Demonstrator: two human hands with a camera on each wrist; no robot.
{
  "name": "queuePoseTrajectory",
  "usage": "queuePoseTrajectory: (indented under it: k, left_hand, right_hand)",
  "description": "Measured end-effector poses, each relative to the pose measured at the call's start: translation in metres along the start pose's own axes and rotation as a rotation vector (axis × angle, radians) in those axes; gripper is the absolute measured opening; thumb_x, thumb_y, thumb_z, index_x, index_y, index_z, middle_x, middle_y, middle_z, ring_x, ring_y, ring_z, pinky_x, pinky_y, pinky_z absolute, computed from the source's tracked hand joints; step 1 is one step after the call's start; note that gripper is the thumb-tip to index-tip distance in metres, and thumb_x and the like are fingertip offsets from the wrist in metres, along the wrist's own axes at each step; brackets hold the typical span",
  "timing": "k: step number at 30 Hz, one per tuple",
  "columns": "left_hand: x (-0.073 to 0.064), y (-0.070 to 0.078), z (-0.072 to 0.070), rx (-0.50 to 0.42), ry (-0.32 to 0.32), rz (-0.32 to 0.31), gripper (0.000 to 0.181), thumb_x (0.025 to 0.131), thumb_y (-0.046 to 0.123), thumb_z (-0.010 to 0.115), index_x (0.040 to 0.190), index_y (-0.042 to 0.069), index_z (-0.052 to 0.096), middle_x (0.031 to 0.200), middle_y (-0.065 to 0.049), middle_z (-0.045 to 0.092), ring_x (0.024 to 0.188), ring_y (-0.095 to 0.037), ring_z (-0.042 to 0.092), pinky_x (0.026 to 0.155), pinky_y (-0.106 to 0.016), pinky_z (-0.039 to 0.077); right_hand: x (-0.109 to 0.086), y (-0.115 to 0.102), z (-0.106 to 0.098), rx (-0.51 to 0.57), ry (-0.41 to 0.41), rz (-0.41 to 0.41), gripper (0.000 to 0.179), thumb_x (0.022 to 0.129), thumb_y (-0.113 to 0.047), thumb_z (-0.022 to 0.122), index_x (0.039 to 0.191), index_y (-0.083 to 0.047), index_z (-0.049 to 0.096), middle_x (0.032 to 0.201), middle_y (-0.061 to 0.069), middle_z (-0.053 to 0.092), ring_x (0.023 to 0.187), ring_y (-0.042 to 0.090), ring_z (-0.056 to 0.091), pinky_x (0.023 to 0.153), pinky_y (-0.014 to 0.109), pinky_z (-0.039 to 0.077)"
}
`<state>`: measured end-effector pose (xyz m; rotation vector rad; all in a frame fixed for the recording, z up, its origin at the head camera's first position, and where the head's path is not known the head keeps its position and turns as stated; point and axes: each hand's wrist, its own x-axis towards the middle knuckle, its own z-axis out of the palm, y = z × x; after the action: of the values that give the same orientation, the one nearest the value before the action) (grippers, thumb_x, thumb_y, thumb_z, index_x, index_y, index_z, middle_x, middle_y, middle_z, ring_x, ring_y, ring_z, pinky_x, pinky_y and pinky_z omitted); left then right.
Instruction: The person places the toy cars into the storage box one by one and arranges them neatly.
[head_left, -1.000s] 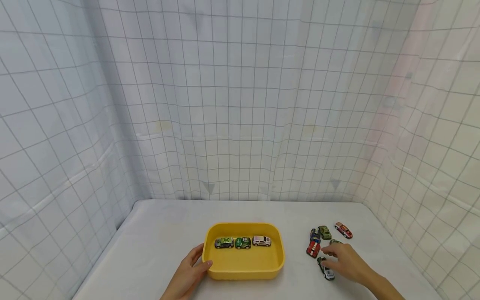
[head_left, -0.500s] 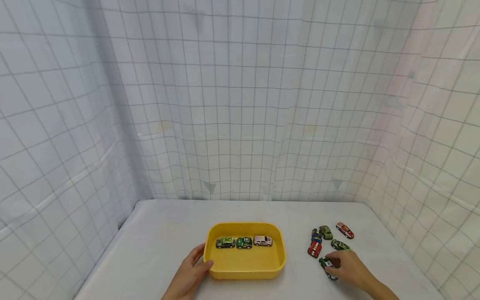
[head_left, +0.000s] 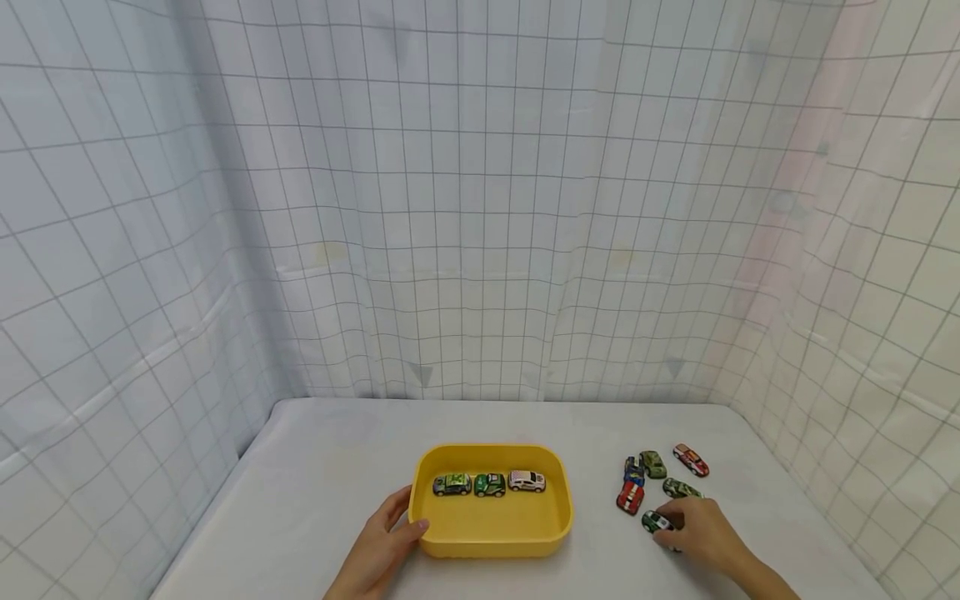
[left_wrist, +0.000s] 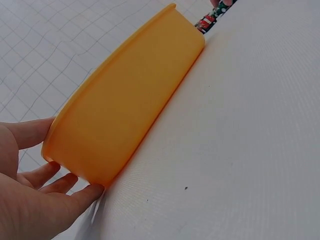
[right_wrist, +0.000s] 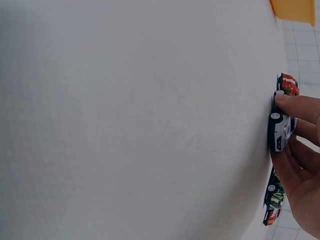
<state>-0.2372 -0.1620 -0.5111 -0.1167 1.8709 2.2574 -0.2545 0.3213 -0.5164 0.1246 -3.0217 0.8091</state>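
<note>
The right hand [head_left: 702, 535] pinches a green-and-white toy car [head_left: 656, 522], whose long axis points forward-left from it, while farther left the left hand [head_left: 380, 544] grips the yellow tray [head_left: 495, 550].

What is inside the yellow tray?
The yellow tray holds a black-and-green toy car, a green car and a white car in a row. Its floor beneath them is covered, and the left hand hides a little of its rim.
</note>
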Motion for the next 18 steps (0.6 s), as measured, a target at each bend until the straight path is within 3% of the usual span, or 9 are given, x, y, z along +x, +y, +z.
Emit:
queuePoseTrajectory:
  k: [5, 12, 18]
  left_hand:
    - [0.001, -0.001, -0.001, -0.002, 0.0, -0.003, 0.08, 0.097, 0.002, 0.071, 0.159, -0.007, 0.021, 0.164, -0.035, 0.01, 0.146, -0.05, 0.028, 0.113, -0.053, 0.04]
    - [0.002, 0.0, -0.002, 0.012, 0.003, -0.013, 0.081, 0.097, 0.004, 0.072, 0.16, -0.006, 0.021, 0.164, -0.035, 0.009, 0.147, -0.05, 0.027, 0.113, -0.053, 0.04]
    - [0.002, 0.0, -0.002, 0.016, -0.004, -0.016, 0.082, 0.097, 0.005, 0.072, 0.16, -0.006, 0.021, 0.164, -0.034, 0.009, 0.147, -0.05, 0.027, 0.113, -0.052, 0.041]
  right_hand:
    - [0.002, 0.005, -0.008, 0.057, -0.011, -0.075, 0.029, 0.077, -0.013, 0.088, 0.104, -0.004, 0.08, 0.093, -0.002, 0.071, 0.08, 0.014, 0.057, 0.068, 0.028, 0.053]
    - [0.006, 0.004, -0.017, 0.116, -0.012, -0.181, 0.031, 0.08, -0.016, 0.086, 0.109, -0.004, 0.079, 0.082, -0.005, 0.06, 0.071, 0.01, 0.048, 0.057, 0.026, 0.042]
    - [0.008, 0.003, -0.02, 0.112, -0.024, -0.247, 0.032, 0.082, -0.019, 0.086, 0.11, -0.006, 0.08, 0.084, -0.007, 0.06, 0.072, 0.007, 0.047, 0.058, 0.026, 0.042]
